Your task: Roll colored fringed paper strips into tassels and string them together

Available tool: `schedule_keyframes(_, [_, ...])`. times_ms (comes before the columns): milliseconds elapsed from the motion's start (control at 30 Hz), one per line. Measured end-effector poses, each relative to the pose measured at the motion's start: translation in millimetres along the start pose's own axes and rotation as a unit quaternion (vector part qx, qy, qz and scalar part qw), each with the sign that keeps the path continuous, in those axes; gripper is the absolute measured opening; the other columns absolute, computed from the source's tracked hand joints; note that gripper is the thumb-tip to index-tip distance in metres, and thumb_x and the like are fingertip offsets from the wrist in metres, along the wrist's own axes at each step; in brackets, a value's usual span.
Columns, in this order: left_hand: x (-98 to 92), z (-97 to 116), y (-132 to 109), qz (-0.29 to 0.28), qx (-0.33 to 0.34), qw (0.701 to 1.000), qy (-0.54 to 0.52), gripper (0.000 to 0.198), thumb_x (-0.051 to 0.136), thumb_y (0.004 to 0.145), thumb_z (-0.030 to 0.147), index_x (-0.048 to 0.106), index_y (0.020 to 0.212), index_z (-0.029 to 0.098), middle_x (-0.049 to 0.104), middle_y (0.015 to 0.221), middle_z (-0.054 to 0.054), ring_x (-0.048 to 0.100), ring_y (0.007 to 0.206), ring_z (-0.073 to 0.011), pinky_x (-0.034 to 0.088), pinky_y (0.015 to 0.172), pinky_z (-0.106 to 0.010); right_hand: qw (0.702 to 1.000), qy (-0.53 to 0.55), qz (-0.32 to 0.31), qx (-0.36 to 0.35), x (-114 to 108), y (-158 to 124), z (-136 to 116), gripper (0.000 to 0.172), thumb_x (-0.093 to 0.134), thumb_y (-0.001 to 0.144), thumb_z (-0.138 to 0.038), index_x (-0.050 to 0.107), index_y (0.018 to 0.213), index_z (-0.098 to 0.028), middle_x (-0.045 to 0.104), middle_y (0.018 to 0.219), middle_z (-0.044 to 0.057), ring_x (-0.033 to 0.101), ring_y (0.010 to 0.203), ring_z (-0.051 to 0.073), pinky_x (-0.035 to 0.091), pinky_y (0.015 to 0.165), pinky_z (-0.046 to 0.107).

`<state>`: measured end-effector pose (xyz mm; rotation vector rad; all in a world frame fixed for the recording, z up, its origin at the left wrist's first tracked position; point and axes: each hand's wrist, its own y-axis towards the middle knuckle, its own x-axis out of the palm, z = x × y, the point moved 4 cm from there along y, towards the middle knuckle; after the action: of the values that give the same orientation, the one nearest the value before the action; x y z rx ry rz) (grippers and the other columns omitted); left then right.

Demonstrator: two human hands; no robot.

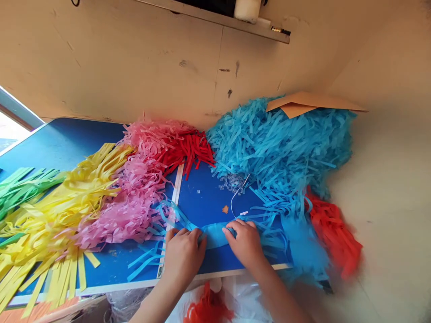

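Observation:
A blue tissue paper fringe lies across the front of the blue table, its uncut middle band between my hands and its cut strips spreading out to both sides. My left hand has its fingers curled over the left part of the band. On the right part, my right hand pinches the paper with thumb and fingers. Behind my right hand lies a thin white cord near a small heap of clear plastic bits.
Yellow fringes, green fringes and pink fringes cover the table's left. Red fringe lies at the back. A large light-blue pile carries a brown paper sheet. Red fringe hangs off the right side. A shelf juts from the wall.

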<state>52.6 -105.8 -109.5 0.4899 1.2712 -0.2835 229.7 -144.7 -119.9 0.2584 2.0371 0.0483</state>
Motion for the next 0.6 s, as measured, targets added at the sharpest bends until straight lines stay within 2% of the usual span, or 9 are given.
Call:
schedule_keyframes(167, [1.4, -1, 4, -0.01, -0.009, 1.0, 0.008, 0.028, 0.053, 0.092, 0.033, 0.069, 0.072, 0.02, 0.067, 0.058, -0.004, 0.066, 0.063, -0.0243, 0.035, 0.074, -0.039, 1.0, -0.016, -0.01, 0.02, 2, 1, 3, 0.015, 0.063, 0.088, -0.021, 0.066, 0.074, -0.022, 0.072, 0.078, -0.001, 0.065, 0.078, 0.018, 0.031, 0.076, 0.031])
schedule_keyframes(467, [2.2, 1, 10, -0.068, -0.026, 0.997, 0.021, 0.029, 0.054, 0.092, 0.035, 0.068, 0.074, 0.019, 0.068, 0.061, -0.006, 0.066, 0.065, -0.0264, 0.038, 0.074, -0.041, 0.999, -0.041, 0.004, 0.018, 4, 2, 3, 0.013, 0.061, 0.087, -0.021, 0.064, 0.074, -0.022, 0.071, 0.077, 0.0, 0.064, 0.076, 0.018, 0.031, 0.076, 0.032])
schedule_keyframes(533, [-2.7, 1, 11, -0.036, -0.031, 0.999, 0.026, 0.022, 0.056, 0.092, 0.033, 0.069, 0.085, 0.018, 0.071, 0.072, -0.008, 0.066, 0.074, -0.0281, 0.038, 0.078, -0.043, 0.998, -0.059, 0.032, 0.019, -3, 2, 2, 0.008, 0.061, 0.087, -0.022, 0.064, 0.079, -0.022, 0.071, 0.08, 0.002, 0.063, 0.079, 0.021, 0.031, 0.078, 0.033])
schedule_keyframes(600, [-8.4, 3, 12, 0.026, -0.001, 0.999, 0.031, 0.018, 0.059, 0.09, 0.027, 0.068, 0.103, 0.019, 0.073, 0.098, -0.013, 0.064, 0.094, -0.0309, 0.037, 0.087, -0.046, 0.99, -0.102, 0.091, 0.03, -15, 0, 2, 0.007, 0.061, 0.086, -0.024, 0.064, 0.092, -0.02, 0.071, 0.091, 0.007, 0.062, 0.086, 0.026, 0.031, 0.08, 0.037])
